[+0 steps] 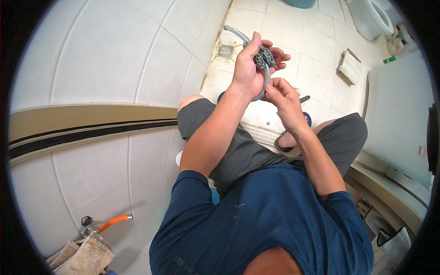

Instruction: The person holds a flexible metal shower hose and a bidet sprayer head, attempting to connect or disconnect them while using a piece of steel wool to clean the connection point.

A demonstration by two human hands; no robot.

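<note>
My left hand (249, 68) is cupped around a dark grey steel wool scourer (264, 58), with the thumb on the near side and the fingers partly curled. Through the scourer runs a grey corrugated hose (266, 79). Its far end juts out beyond my left thumb, toward the wall. The near part of the hose bends down beside my left wrist. There my right hand (285, 98) has its thumb and forefinger closed on the hose, just below the scourer. Both hands are held above my knees.
A square floor drain (224, 51) lies by the left wall. Farther off are a toilet (370, 20), a teal basin (300, 2), a beige slab (350, 68) and a green tube (390, 59). A wall tap (87, 222) with an orange hose (114, 222) and hanging cloths (89, 256) is lower left.
</note>
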